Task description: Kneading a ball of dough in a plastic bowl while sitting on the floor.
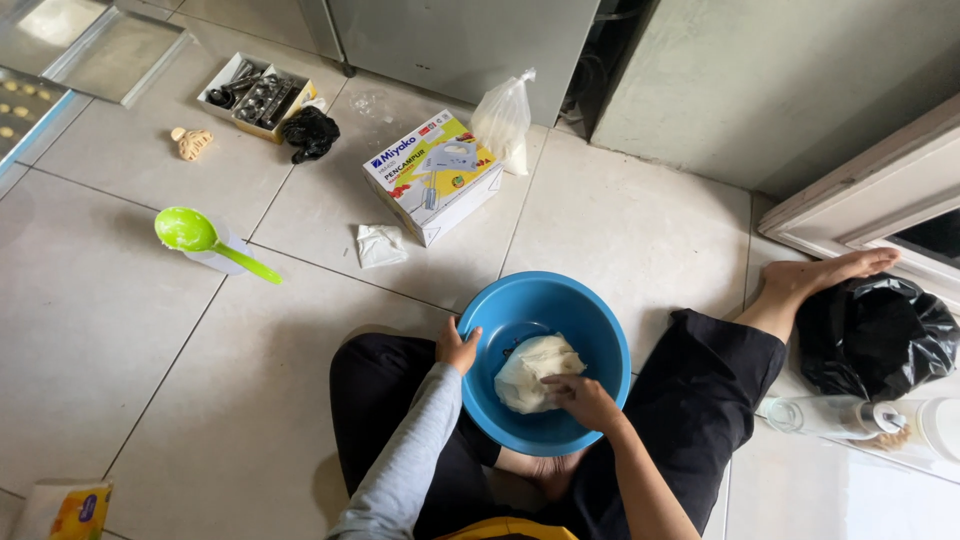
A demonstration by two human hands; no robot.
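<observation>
A: What sits in the middle of it all?

B: A pale, soft lump of dough (535,372), creased and folded on top, lying at the bottom of a round blue plastic basin (600,330) between the seated person's knees.

A: And the hands?

B: The right hand (583,398) rests on the lump's near edge, fingers curled down into it, pressing rather than lifting. The left hand (457,347) hooks the basin's left rim, thumb inside, fingers closed over the smooth lip.

A: What lies around the basin?

B: Glossy pale floor tiles (120,380) with dark grout lines. Just beyond the basin stands a cardboard hand-mixer box (432,175), with a crumpled white wrapper (380,244) beside it and a knotted clear plastic bag (503,120) of white powder behind. Farther left, a lime-green plastic ladle (200,238) rests on a small white dish.

A: And to the right?

B: A crinkled black plastic bag (875,335) by the person's bare foot (825,272), and a clear jar (830,415) lying on its side near it.
</observation>
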